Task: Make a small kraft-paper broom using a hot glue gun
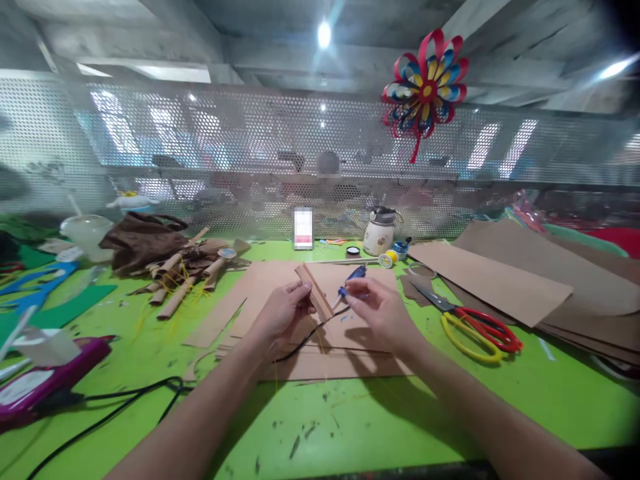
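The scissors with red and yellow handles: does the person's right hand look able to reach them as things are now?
Probably yes: the scissors lie uncovered, to the right of the right hand. That hand seems occupied by a blue tool, so it may need freeing first.

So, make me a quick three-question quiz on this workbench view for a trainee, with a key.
1. True or false: the scissors have one red and one yellow handle.
2. Which hand holds the brown strip? A: left. B: right. C: neither.
3. Fill in the colour: the tabletop is ____.

Key: 1. True. 2. A, the left hand. 3. Green.
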`<state>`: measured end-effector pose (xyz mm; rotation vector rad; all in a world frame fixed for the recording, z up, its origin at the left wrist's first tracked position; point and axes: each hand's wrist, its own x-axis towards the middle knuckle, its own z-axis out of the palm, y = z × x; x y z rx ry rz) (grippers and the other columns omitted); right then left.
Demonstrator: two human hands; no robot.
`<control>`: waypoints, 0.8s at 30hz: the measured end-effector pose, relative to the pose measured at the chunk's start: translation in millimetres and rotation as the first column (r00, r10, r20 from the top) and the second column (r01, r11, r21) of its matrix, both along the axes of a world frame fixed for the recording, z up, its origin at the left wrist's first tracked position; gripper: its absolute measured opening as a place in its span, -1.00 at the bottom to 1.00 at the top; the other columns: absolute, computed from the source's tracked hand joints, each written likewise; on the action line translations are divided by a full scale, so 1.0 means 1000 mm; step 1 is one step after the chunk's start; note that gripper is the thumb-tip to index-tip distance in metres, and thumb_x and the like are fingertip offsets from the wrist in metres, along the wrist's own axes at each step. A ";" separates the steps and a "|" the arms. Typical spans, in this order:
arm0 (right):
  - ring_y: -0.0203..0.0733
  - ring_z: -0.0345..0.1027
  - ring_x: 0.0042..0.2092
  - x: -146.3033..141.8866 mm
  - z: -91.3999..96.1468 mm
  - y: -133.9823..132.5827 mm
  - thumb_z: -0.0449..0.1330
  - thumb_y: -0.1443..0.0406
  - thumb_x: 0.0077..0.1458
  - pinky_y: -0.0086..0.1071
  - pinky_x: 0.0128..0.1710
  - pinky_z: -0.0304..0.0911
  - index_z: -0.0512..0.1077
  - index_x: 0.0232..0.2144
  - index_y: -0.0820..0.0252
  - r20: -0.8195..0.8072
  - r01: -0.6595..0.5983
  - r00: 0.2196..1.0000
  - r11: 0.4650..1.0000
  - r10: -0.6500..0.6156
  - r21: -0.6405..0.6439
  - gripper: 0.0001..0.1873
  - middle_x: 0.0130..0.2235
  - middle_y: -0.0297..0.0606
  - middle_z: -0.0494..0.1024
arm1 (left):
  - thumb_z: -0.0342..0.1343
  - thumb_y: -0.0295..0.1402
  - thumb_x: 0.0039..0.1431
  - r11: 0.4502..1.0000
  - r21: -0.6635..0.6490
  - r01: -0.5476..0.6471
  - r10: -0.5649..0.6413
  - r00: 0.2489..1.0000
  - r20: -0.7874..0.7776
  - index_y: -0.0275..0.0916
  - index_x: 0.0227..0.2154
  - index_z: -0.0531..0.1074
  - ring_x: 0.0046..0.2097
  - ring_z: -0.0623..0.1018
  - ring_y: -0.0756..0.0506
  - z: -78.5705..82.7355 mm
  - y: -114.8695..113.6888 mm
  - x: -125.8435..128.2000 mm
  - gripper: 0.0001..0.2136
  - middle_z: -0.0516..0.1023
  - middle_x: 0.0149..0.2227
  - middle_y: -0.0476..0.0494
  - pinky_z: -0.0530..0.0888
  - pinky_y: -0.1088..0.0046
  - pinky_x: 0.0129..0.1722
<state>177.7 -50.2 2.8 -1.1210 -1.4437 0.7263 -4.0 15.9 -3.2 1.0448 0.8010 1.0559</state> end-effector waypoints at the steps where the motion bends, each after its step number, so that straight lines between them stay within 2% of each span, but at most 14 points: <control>1: -0.15 0.41 -0.20 0.008 0.002 0.003 0.22 0.22 0.04 -0.26 -0.15 0.33 0.46 -0.21 0.23 0.025 0.033 0.999 0.998 -0.035 0.050 -0.74 -0.20 -0.15 0.53 | 0.23 -0.37 -0.04 1.000 -0.002 0.000 0.000 1.000 -0.014 -0.39 -0.46 0.47 -0.48 0.45 0.03 0.000 0.001 0.000 -0.85 0.52 -0.49 -0.12 0.40 0.54 -0.48; 5: -0.16 0.43 -0.27 0.046 0.008 0.021 0.21 0.16 0.05 -0.26 -0.19 0.35 0.49 -0.28 0.22 0.077 0.167 0.982 0.983 -0.174 0.082 -0.74 -0.32 -0.20 0.56 | 0.25 -0.35 -0.06 1.000 -0.005 0.000 0.000 0.998 -0.064 -0.39 -0.49 0.46 -0.53 0.42 0.05 -0.001 0.002 -0.001 -0.83 0.48 -0.55 -0.08 0.39 0.55 -0.51; 9: -0.20 0.44 -0.38 0.081 0.004 0.040 0.24 0.11 -0.01 -0.27 -0.29 0.39 0.49 -0.40 0.24 0.140 0.168 0.976 0.986 -0.167 0.004 -0.72 -0.44 -0.23 0.56 | 0.28 -0.36 -0.10 1.000 -0.011 0.018 -0.019 0.995 -0.097 -0.39 -0.50 0.45 -0.55 0.40 0.06 0.000 0.004 -0.001 -0.82 0.47 -0.56 -0.06 0.39 0.55 -0.52; 12: -0.22 0.43 -0.46 0.093 -0.002 0.048 0.24 0.09 -0.04 -0.31 -0.39 0.39 0.48 -0.48 0.24 0.206 0.177 0.964 0.983 -0.165 -0.042 -0.70 -0.53 -0.26 0.53 | 0.28 -0.37 -0.10 1.000 -0.016 0.014 -0.015 0.995 -0.103 -0.38 -0.50 0.45 -0.56 0.39 0.07 -0.001 0.006 -0.002 -0.83 0.46 -0.57 -0.03 0.40 0.56 -0.53; 17: -0.23 0.39 -0.47 0.089 -0.007 0.050 0.09 0.11 0.12 -0.33 -0.39 0.35 0.46 -0.49 0.23 0.395 0.264 0.883 0.964 -0.253 0.028 -0.66 -0.53 -0.25 0.51 | 0.28 -0.38 -0.09 1.000 -0.021 -0.001 -0.001 0.995 -0.099 -0.40 -0.50 0.46 -0.55 0.39 0.08 -0.002 0.011 -0.006 -0.83 0.46 -0.56 -0.05 0.38 0.59 -0.53; 20: -0.15 0.40 -0.29 0.074 -0.010 0.048 0.08 0.18 0.15 -0.28 -0.21 0.30 0.48 -0.45 0.22 0.549 0.285 0.780 0.951 -0.302 0.120 -0.71 -0.39 -0.18 0.55 | 0.26 -0.38 -0.07 1.000 -0.023 0.004 -0.006 0.995 -0.095 -0.40 -0.49 0.46 -0.55 0.39 0.08 -0.002 0.012 -0.007 -0.84 0.47 -0.55 -0.06 0.38 0.59 -0.54; 24: 0.01 0.28 -0.06 0.046 -0.019 0.043 0.17 0.21 0.10 -0.20 -0.01 0.15 0.51 -0.40 0.24 0.733 0.246 0.611 0.952 -0.299 0.183 -0.79 -0.22 -0.06 0.54 | 0.26 -0.39 -0.07 0.999 -0.033 0.004 -0.008 0.994 -0.105 -0.39 -0.49 0.47 -0.56 0.40 0.07 -0.002 0.009 -0.006 -0.85 0.48 -0.55 -0.07 0.39 0.57 -0.53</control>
